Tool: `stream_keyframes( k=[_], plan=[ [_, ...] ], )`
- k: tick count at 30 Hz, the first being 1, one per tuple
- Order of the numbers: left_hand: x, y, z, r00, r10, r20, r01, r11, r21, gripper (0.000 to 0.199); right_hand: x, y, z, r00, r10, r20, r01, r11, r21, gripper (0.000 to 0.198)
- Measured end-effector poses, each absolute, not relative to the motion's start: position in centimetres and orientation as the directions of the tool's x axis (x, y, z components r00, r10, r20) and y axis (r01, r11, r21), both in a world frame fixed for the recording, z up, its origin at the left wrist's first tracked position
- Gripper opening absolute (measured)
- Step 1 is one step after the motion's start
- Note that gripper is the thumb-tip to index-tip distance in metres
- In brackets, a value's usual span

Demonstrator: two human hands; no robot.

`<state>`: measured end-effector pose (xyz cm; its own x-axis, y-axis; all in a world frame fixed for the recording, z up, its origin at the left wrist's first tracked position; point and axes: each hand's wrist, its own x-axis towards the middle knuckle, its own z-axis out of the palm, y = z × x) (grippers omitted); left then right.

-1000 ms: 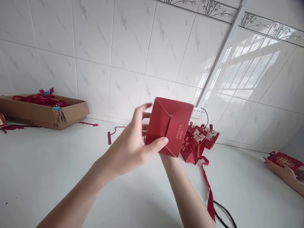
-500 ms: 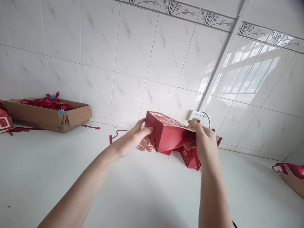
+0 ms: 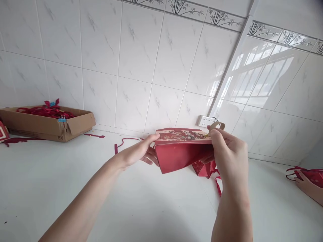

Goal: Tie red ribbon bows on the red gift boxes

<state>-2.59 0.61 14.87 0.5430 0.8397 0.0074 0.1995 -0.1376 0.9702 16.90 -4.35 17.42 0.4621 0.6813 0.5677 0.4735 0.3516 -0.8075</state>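
Between my hands, above the white table, is a red paper gift box [image 3: 185, 156] with a printed upper face, tipped on its side. My left hand [image 3: 145, 151] grips its left end, thumb on the printed face and fingers beneath. My right hand [image 3: 223, 144] is closed on the right edge by a beige loop handle [image 3: 217, 127]; some of its fingers are hidden inside or under the box. Behind the held box, another red printed box [image 3: 203, 168] lies on the table, partly covered.
At the left stands a cardboard box [image 3: 47, 126] of red ribbons [image 3: 45, 110]. A red box [image 3: 3, 131] shows at the left edge. A red cord [image 3: 128, 138] lies by the tiled wall, near a power strip [image 3: 207, 121]. Far right, another person's hand [image 3: 308, 186] holds a red item.
The held box has turned, so its printed face lies flatter and its red side faces me more. My right hand has shifted slightly right.
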Motion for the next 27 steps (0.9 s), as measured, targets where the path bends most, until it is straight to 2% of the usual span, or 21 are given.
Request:
stream_keyframes(
  k=[9, 12, 16, 19, 22, 27],
  plan=[
    [-2.0, 0.3, 14.9, 0.503, 0.864, -0.011, 0.218, -0.115, 0.969, 0.052, 17.4, -5.0, 17.2, 0.410, 0.656, 0.634, 0.567, 0.361, -0.740, 0.030],
    [-2.0, 0.4, 14.7, 0.450, 0.892, 0.037, 0.188, -0.135, 0.973, 0.050, 17.6, -4.7, 16.8, 0.399, 0.585, 0.706, 0.610, 0.405, -0.681, 0.014],
    [-2.5, 0.8, 14.5, 0.349, 0.926, 0.145, 0.151, -0.209, 0.966, 0.055, 17.7, -4.2, 16.4, 0.376, 0.555, 0.742, 0.594, 0.470, -0.653, 0.034],
    [-2.9, 0.9, 14.5, 0.296, 0.925, 0.236, 0.190, -0.300, 0.935, 0.060, 17.9, -3.7, 16.4, 0.370, 0.584, 0.723, 0.550, 0.489, -0.677, 0.039],
    [-3.1, 0.6, 14.8, 0.390, 0.881, 0.267, 0.200, -0.365, 0.909, 0.060, 18.2, -3.3, 16.4, 0.265, 0.689, 0.675, 0.517, 0.489, -0.702, 0.035],
    [-3.2, 0.1, 15.4, 0.636, 0.740, 0.221, 0.102, -0.364, 0.926, 0.035, 18.7, -3.2, 16.1, -0.006, 0.753, 0.658, 0.529, 0.561, -0.637, 0.024]
  ],
)
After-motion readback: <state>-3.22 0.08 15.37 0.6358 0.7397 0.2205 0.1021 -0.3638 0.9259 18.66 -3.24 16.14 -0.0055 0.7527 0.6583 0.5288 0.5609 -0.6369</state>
